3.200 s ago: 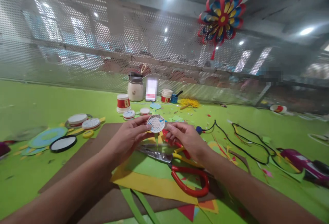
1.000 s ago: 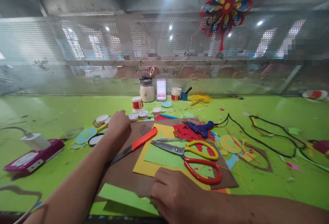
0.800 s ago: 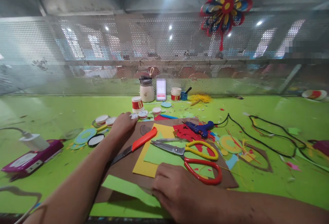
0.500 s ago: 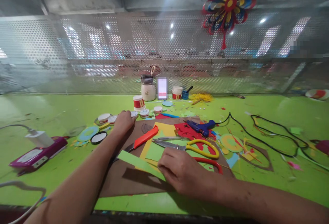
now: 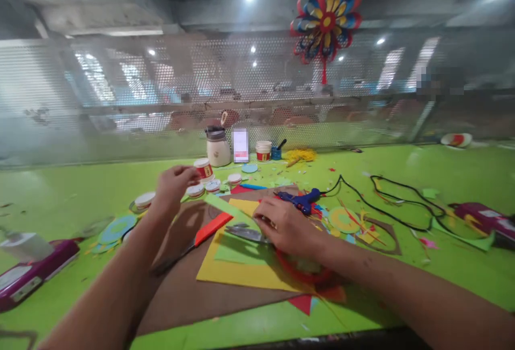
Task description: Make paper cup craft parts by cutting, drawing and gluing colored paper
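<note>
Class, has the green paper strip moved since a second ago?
Yes. The green strip, in the right hand, went from the near edge of the brown sheet up beside the orange knife.

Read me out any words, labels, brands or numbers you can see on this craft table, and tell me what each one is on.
No text can be read.
Red-banded tub by the left hand: label marks too blurred.
Second red-banded tub: too small.
Upright card beside the white jar: pixelated out.
Purple device at left: white label blurred.
Green paper strip in the right hand: blank.
</note>
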A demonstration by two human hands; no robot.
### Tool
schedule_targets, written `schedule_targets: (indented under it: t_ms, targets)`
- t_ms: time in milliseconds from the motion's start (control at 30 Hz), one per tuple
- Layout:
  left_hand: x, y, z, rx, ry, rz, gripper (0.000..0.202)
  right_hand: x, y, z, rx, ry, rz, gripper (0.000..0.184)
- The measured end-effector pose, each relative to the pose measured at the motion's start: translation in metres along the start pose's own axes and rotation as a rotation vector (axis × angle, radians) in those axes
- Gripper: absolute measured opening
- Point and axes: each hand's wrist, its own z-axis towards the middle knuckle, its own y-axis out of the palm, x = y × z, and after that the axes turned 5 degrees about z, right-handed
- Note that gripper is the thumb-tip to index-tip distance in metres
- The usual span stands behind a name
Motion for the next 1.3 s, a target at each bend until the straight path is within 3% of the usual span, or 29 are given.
schedule_targets:
  t_ms: [167,233,267,433,567,667,767,867,933,1100,1300]
  targets:
    - [0.05,0.025,-0.044,-0.274,-0.037,-0.415,0.036,0.017,-0.021,0.009,0.103,0.068,-0.228,0.016]
    - [0.063,0.036,-0.065,-0.474,-0.215,-0.708,0.036,0.014,-0.022,0.009,0.099,0.07,-0.284,0.018]
    - [0.068,0.041,-0.074,-0.529,-0.235,-0.774,0.036,0.01,-0.021,0.008,0.078,0.054,-0.322,0.018]
    - [0.072,0.058,-0.097,-0.626,-0.169,-0.879,0.026,-0.013,-0.017,0.006,-0.123,-0.126,-0.554,0.015]
    - [0.06,0.065,-0.099,-0.646,-0.174,-0.847,0.018,-0.022,-0.016,0.005,-0.177,-0.117,-0.554,0.015]
    - [0.052,0.066,-0.098,-0.64,-0.233,-0.886,0.018,-0.02,-0.015,0.005,-0.16,-0.085,-0.361,0.013]
    - [0.05,0.063,-0.099,-0.639,-0.315,-0.884,0.02,-0.011,-0.019,0.006,-0.026,-0.005,-0.009,0.014]
    - [0.053,0.059,-0.101,-0.634,-0.385,-0.859,0.018,0.005,-0.028,0.011,0.162,0.259,0.311,0.018]
    - [0.055,0.058,-0.104,-0.661,-0.401,-0.858,0.014,0.017,-0.032,0.013,0.221,0.458,0.506,0.019]
    - [0.055,0.059,-0.11,-0.786,-0.398,-0.849,0.014,0.028,-0.028,0.014,0.13,0.723,0.966,0.018]
    - [0.058,0.059,-0.116,-0.827,-0.373,-0.824,0.015,0.022,-0.022,0.011,0.162,0.792,1.141,0.018]
